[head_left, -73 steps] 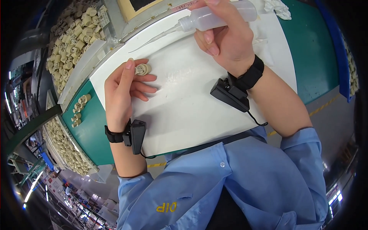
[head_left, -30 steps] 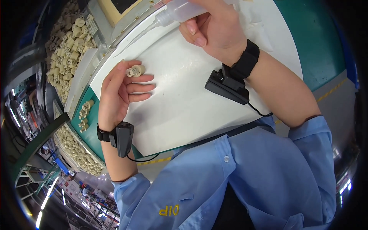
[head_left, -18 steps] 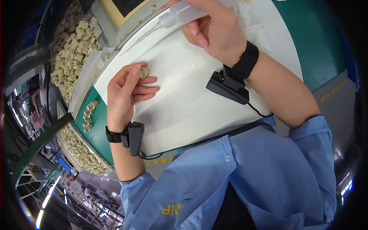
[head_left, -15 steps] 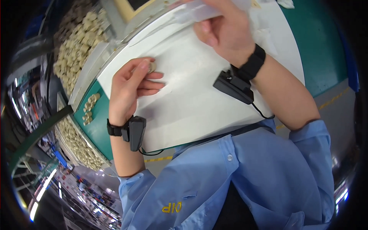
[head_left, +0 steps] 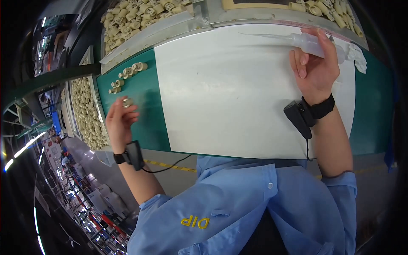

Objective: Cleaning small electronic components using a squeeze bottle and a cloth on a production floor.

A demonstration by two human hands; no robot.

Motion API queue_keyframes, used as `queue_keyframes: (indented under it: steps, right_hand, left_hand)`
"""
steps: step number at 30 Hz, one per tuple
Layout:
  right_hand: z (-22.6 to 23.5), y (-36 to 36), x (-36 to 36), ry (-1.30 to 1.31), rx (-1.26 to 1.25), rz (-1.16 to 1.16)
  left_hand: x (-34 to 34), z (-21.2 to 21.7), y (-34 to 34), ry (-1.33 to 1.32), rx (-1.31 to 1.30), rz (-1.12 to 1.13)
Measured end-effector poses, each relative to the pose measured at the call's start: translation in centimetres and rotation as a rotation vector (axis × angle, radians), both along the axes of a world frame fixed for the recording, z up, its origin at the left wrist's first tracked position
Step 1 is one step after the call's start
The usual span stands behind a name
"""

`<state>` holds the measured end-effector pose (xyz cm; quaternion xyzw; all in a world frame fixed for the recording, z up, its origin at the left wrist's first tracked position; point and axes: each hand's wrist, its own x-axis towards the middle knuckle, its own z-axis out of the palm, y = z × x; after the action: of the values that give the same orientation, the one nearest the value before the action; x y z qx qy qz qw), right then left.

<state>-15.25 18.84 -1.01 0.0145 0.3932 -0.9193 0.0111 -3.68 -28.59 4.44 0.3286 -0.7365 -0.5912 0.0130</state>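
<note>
Left hand is raised over the green mat at the bench's left end, fingers curled, fingertips pinching one small cream-coloured part. The part sits at the fingertips and looks clear of the mat surface, though contact can't be ruled out from this angle. A black wrist strap with a small black unit is on that wrist, with a cable running off toward the body.

Right hand is at the far right corner of the white sheet, fingers wrapped around a clear plastic squeeze bottle. The bottle lies roughly level, its long thin nozzle pointing left along the sheet's far edge. The right wrist has the same kind of black strap and unit.

A short row of the same cream parts lies on the green mat just beyond the left hand, near the bench's far left corner. A tray heaped with more of them sits past the far edge, and another full tray runs along the left edge. A crumpled white cloth lies just right of the bottle. A blue shirt fills the near side.
</note>
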Motion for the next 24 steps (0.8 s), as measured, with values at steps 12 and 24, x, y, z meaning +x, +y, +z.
queue_keyframes:
  steps: [12,24]
  right_hand:
    - [-0.2,-0.1,0.2,0.022,0.028,0.006]
    - [0.1,-0.2,-0.2,0.002,-0.07,-0.004]
  left_hand:
    - [-2.7,-1.9,-9.7,-0.124,0.044,0.237]
    - [-2.7,3.4,-8.0,0.31,-0.287,0.134]
